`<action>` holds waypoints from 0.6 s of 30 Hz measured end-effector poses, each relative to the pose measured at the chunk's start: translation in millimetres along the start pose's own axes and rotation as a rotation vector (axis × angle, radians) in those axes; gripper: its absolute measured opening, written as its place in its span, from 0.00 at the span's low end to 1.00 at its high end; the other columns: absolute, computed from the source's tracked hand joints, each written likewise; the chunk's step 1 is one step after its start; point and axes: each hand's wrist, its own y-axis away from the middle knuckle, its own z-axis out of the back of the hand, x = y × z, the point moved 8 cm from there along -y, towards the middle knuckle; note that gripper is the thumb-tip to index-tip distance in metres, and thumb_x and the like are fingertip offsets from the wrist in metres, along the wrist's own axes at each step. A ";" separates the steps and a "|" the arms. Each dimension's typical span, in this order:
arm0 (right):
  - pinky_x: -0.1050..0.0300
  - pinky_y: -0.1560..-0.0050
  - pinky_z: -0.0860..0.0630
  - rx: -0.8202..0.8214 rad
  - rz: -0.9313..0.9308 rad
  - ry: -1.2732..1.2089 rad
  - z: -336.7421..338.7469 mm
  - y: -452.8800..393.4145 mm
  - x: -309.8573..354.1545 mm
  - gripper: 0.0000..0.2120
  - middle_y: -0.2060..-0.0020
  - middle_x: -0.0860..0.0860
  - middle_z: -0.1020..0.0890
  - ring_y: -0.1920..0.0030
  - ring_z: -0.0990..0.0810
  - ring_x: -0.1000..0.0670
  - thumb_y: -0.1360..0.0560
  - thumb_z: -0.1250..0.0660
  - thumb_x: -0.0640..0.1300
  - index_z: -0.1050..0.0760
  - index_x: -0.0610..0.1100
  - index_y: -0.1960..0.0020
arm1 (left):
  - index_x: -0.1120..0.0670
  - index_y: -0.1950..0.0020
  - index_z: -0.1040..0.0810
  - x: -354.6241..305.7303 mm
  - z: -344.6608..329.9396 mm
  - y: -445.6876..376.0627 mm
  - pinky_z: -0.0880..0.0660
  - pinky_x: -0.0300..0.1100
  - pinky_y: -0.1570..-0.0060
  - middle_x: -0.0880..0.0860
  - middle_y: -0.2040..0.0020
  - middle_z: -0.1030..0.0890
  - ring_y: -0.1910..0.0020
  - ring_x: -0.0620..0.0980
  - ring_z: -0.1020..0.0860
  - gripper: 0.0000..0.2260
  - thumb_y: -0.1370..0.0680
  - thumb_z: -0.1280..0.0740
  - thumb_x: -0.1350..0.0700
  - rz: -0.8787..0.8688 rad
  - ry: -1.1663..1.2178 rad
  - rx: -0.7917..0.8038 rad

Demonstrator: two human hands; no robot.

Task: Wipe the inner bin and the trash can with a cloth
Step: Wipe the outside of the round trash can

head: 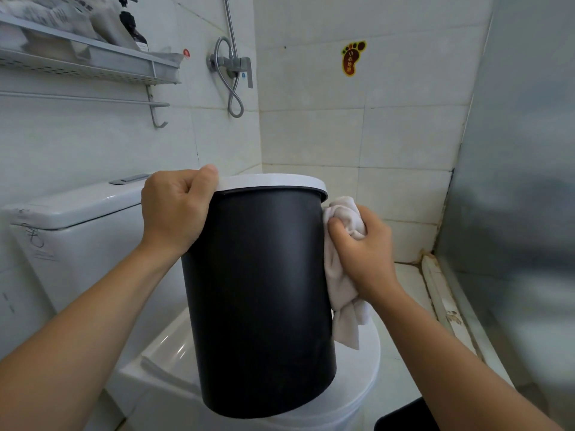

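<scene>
Wiping of the outer wall is, in our judgement, the step in hand. Nearest us, the black inner bin (264, 300) is held tilted above the closed toilet lid (357, 384), its base at or just over the lid; we cannot tell if it touches. Our left hand (177, 206) grips the white rim (273, 181) at the upper left, fingers curled over the edge and thumb on top. Our right hand (364, 250) clutches a bunched white cloth (342, 275) and presses it against the bin's right side, just below the rim, with a loose tail hanging down. The bin's interior is not visible from this angle, nor is the outer trash can identifiable in view; a dark object (404, 415) at the lower edge is too cropped to name. Next, we judge, the bin needs turning under the steadying grip so the cloth reaches unwiped wall. Beyond stand the cistern (77, 209), tiled wall, shower valve (231, 63) and a shelf (87, 60).
</scene>
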 end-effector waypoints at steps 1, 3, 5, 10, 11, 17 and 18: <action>0.40 0.53 0.19 -0.001 0.030 0.000 0.4 -0.6 8.3 0.03 0.62 0.51 0.17 0.58 0.17 0.48 0.23 0.30 0.47 0.20 0.49 0.56 | 0.51 0.74 0.40 -0.9 0.4 0.4 0.45 0.47 0.70 0.50 0.75 0.43 0.74 0.48 0.45 0.23 0.22 0.40 0.44 -0.001 -0.010 -0.001; 0.41 0.56 0.20 0.001 0.114 0.026 0.4 0.6 26.7 0.04 0.64 0.51 0.18 0.60 0.19 0.49 0.23 0.30 0.45 0.22 0.50 0.57 | 0.51 0.73 0.45 -4.5 0.5 1.4 0.46 0.46 0.70 0.50 0.75 0.45 0.74 0.49 0.45 0.24 0.22 0.40 0.44 0.000 -0.041 -0.010; 0.43 0.58 0.21 0.012 0.210 0.058 -1.7 5.7 43.9 0.04 0.65 0.51 0.20 0.62 0.20 0.49 0.23 0.31 0.45 0.23 0.51 0.57 | 0.51 0.73 0.46 -7.8 -0.1 1.6 0.45 0.46 0.70 0.49 0.75 0.46 0.73 0.50 0.45 0.24 0.22 0.40 0.45 0.009 -0.075 -0.016; 0.46 0.60 0.21 0.063 0.431 0.143 -12.4 27.4 75.0 0.09 0.62 0.54 0.19 0.60 0.19 0.49 0.25 0.32 0.51 0.20 0.51 0.47 | 0.52 0.73 0.46 -9.3 -1.3 0.0 0.44 0.46 0.70 0.51 0.75 0.45 0.73 0.52 0.44 0.25 0.21 0.39 0.46 0.059 -0.132 -0.026; 0.46 0.60 0.22 0.078 0.491 0.162 -15.3 33.2 82.3 0.11 0.61 0.54 0.19 0.60 0.19 0.49 0.26 0.32 0.51 0.19 0.51 0.45 | 0.52 0.74 0.45 -11.0 -2.5 -0.1 0.43 0.47 0.70 0.50 0.75 0.45 0.73 0.52 0.44 0.25 0.21 0.39 0.46 0.064 -0.149 -0.027; 0.49 0.66 0.26 0.262 0.820 0.393 -41.7 72.4 110.1 0.16 0.62 0.53 0.24 0.62 0.26 0.49 0.30 0.29 0.49 0.18 0.52 0.42 | 0.58 0.71 0.42 -21.5 -14.2 -2.8 0.38 0.48 0.69 0.53 0.75 0.43 0.73 0.55 0.40 0.26 0.22 0.41 0.41 0.115 -0.303 -0.007; 0.50 0.65 0.25 0.278 0.814 0.393 -41.5 72.1 110.3 0.16 0.62 0.54 0.24 0.62 0.25 0.50 0.29 0.29 0.50 0.18 0.53 0.42 | 0.59 0.70 0.41 -22.8 -16.0 -3.2 0.38 0.48 0.68 0.53 0.74 0.42 0.72 0.57 0.39 0.26 0.22 0.42 0.41 0.110 -0.324 0.009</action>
